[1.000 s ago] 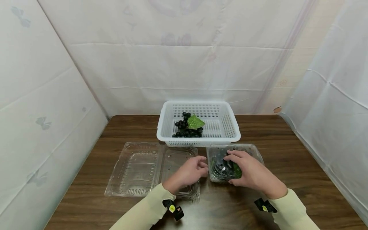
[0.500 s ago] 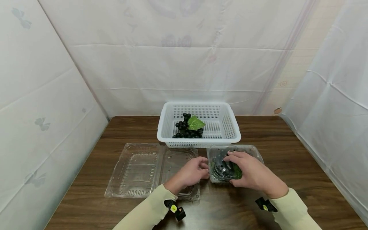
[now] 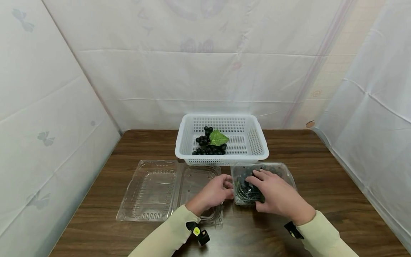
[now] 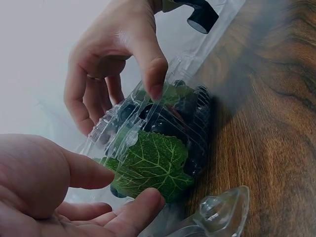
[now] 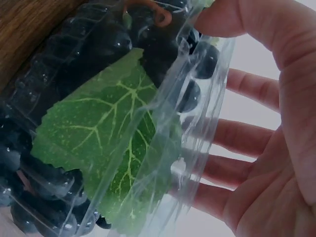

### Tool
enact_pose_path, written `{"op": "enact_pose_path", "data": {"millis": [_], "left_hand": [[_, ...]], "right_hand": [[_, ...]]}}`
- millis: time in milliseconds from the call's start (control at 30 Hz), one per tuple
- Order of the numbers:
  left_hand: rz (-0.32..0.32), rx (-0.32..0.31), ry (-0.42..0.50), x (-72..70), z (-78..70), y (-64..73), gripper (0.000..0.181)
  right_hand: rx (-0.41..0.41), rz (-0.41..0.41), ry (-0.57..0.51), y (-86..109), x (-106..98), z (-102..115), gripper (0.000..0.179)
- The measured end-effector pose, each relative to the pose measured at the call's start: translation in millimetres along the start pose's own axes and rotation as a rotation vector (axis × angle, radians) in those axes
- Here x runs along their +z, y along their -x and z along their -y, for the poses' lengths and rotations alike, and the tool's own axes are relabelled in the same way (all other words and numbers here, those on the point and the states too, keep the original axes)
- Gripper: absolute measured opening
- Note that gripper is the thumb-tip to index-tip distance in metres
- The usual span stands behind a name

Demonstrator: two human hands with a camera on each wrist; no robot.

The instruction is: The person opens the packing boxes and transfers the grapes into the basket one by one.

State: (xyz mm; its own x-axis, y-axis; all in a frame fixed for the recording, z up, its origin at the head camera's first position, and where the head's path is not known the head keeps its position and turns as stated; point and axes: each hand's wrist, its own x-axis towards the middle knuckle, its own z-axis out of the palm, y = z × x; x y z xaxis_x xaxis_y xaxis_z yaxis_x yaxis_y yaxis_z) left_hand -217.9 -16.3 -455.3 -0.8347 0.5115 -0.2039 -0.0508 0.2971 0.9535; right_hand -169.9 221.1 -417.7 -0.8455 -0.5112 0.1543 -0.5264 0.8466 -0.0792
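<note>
Your R hand (image 3: 277,194) rests over the lid (image 3: 239,169) of the filled clamshell (image 3: 236,200), thumb at near rim, fingers across the top; afaict pressing, not clenched. L hand (image 3: 213,192) is loose, grasping nothing, fingertips by the box's L end; can't tell if touching. Looks like you're seating/steadying the lid: imo brace w/ L, push evenly along the rim rather than mid-lid, as thin plastic prob. flexes. Chk the leaf (image 4: 158,163) isn't caught at the seam; it runs close to it, latch state unclear. Box sits on the table (image 3: 321,171), just in front of the white basket's (image 3: 221,157) R half, R of the unfolded spare clamshell (image 3: 154,192). Thru the clear walls: dark glossy grapes (image 5: 54,197) packed tight, leaf green w/ pale veins, plastic creased w/ reflections.
</note>
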Motion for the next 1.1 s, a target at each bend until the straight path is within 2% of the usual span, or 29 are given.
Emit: {"op": "enact_pose_path", "data": {"millis": [300, 500, 700, 1100], "left_hand": [[-0.016, 0.012, -0.066, 2.3, 1.8, -3.7, 0.051], [-0.017, 0.003, -0.06, 3.6, 2.8, -3.7, 0.052], [-0.027, 0.019, -0.14, 2.4, 2.4, -4.7, 0.053], [-0.002, -0.007, -0.15, 1.6, 0.2, -4.0, 0.054]], "right_hand": [[-0.02, -0.03, 0.076, -4.4, 2.1, 4.5, 0.067], [-0.069, -0.067, 0.125, -9.0, 3.8, 3.6, 0.066], [-0.113, -0.098, 0.157, -13.3, 3.3, 3.2, 0.065], [-0.142, -0.062, 0.22, -18.8, 3.8, 3.4, 0.066]]}}
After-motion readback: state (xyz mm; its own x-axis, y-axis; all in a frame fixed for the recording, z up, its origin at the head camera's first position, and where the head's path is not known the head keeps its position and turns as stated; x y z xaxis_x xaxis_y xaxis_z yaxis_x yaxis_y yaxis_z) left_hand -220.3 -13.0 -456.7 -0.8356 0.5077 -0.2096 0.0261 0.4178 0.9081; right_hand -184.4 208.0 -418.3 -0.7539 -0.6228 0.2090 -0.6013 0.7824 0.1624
